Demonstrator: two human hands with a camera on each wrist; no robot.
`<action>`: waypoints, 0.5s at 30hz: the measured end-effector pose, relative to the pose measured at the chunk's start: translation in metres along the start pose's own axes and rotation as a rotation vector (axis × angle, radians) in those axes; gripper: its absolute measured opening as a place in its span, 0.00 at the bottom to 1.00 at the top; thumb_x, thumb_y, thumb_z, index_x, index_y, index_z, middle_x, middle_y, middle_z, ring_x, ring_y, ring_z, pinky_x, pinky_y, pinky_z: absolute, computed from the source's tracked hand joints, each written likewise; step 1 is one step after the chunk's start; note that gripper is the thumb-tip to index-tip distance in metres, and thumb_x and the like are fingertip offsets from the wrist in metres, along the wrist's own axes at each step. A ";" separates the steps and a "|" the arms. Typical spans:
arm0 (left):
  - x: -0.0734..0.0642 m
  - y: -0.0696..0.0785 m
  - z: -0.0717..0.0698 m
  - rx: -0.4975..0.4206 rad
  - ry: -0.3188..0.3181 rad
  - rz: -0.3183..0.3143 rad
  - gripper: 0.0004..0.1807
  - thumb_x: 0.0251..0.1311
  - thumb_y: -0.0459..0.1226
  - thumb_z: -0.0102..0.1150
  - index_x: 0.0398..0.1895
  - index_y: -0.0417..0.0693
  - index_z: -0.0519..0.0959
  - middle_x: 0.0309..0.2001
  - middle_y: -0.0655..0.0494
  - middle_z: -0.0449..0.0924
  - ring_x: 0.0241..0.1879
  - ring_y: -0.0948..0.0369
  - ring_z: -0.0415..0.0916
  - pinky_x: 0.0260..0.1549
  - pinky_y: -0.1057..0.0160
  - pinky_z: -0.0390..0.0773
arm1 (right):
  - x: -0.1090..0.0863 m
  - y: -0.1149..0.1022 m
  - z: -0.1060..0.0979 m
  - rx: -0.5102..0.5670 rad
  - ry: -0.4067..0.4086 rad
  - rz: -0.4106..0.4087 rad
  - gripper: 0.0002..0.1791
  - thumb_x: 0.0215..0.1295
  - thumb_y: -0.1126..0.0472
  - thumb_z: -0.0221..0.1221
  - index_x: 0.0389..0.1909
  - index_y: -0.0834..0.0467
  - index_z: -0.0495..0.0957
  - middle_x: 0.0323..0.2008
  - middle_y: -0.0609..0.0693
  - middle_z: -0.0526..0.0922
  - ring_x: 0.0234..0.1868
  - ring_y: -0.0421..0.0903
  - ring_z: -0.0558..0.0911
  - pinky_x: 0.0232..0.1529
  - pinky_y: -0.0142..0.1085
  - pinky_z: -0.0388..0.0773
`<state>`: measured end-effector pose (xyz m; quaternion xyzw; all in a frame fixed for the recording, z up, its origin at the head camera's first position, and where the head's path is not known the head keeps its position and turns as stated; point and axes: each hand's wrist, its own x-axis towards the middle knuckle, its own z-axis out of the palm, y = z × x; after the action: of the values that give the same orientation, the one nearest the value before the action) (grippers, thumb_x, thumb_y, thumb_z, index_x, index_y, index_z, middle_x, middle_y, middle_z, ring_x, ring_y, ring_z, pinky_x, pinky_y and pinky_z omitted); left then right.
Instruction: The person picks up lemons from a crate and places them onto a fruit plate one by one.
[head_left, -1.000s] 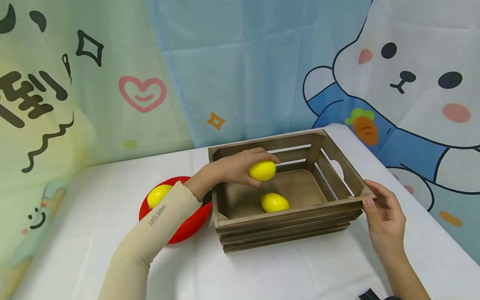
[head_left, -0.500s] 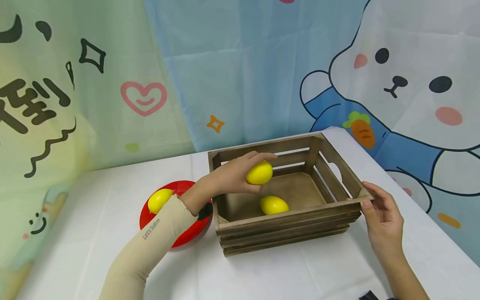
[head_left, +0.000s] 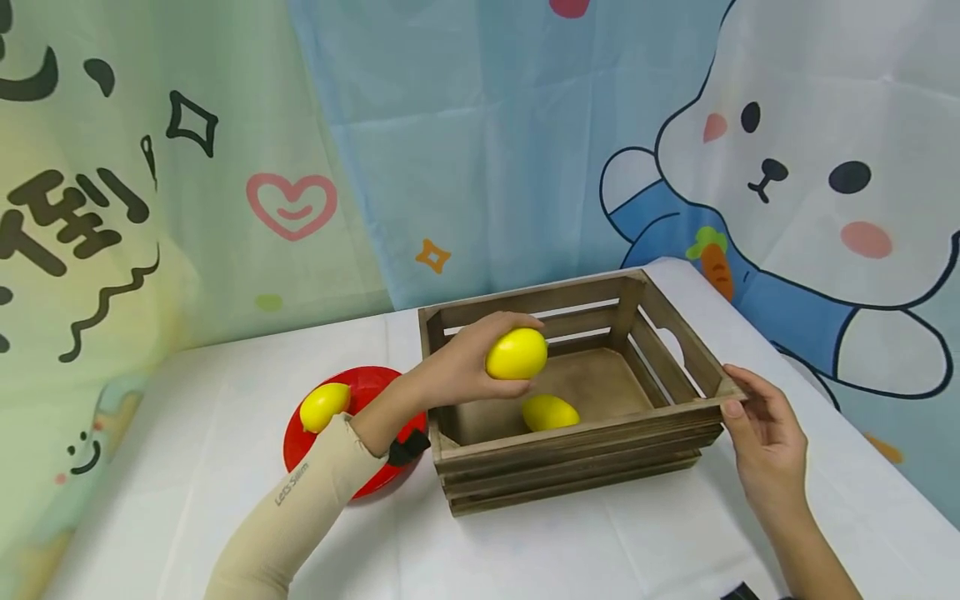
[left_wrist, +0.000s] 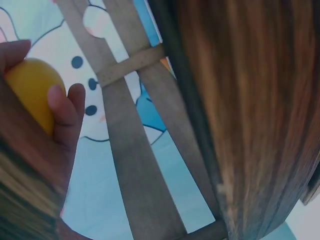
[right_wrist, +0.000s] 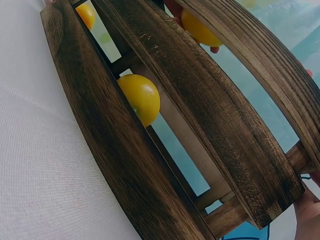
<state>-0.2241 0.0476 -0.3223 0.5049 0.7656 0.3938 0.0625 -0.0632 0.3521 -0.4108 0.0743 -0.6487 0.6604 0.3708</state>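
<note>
Over the left part of the wooden crate point(head_left: 585, 439), my left hand point(head_left: 461, 358) holds a yellow lemon point(head_left: 517, 353) between thumb and fingers. That same lemon point(left_wrist: 36, 90) shows at the left edge of the left wrist view. A second lemon point(head_left: 550, 412) lies on the crate floor near the front wall, its underside hidden. Through the slats in the right wrist view, the lying lemon point(right_wrist: 141, 97) is partly visible. At the crate's front right corner, my right hand point(head_left: 768, 446) grips the rim, thumb in front and fingers at the side.
A red plate point(head_left: 372, 379) stands left of the crate with another lemon point(head_left: 325, 407) on it. My left forearm passes over part of the plate. A white cloth point(head_left: 540, 550) covers the table, and a printed curtain point(head_left: 465, 150) hangs behind it.
The head view has tilted slightly upward. My left hand has shifted a little left with the lemon, still above the crate. The right hand keeps its grip on the corner.
</note>
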 end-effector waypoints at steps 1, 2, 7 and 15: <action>-0.001 0.001 0.000 -0.024 0.011 -0.009 0.32 0.53 0.39 0.70 0.62 0.51 0.70 0.54 0.60 0.74 0.48 0.63 0.72 0.45 0.64 0.79 | 0.000 0.000 0.000 -0.019 0.007 0.014 0.22 0.66 0.79 0.49 0.62 0.75 0.67 0.54 0.50 0.77 0.46 0.38 0.75 0.47 0.21 0.73; -0.003 0.002 0.001 -0.044 0.023 -0.016 0.32 0.54 0.39 0.71 0.62 0.51 0.70 0.54 0.60 0.74 0.47 0.63 0.73 0.44 0.64 0.79 | -0.001 -0.001 0.000 -0.038 0.014 0.028 0.22 0.66 0.79 0.49 0.62 0.75 0.67 0.54 0.50 0.77 0.46 0.38 0.75 0.47 0.21 0.73; -0.008 0.006 0.003 -0.090 0.085 -0.034 0.32 0.53 0.40 0.72 0.62 0.53 0.71 0.54 0.59 0.75 0.44 0.61 0.74 0.41 0.63 0.80 | -0.001 -0.002 0.001 -0.068 0.012 0.042 0.22 0.67 0.78 0.49 0.62 0.75 0.66 0.54 0.49 0.77 0.46 0.37 0.75 0.48 0.21 0.73; -0.013 0.010 0.004 -0.070 0.138 -0.018 0.33 0.53 0.39 0.72 0.63 0.52 0.69 0.57 0.58 0.74 0.45 0.62 0.74 0.40 0.63 0.80 | 0.000 0.003 -0.001 0.004 0.001 -0.017 0.23 0.66 0.80 0.49 0.62 0.75 0.67 0.55 0.52 0.77 0.46 0.39 0.75 0.47 0.21 0.73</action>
<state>-0.2083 0.0405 -0.3220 0.4671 0.7585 0.4534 0.0309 -0.0640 0.3530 -0.4132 0.0800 -0.6466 0.6586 0.3766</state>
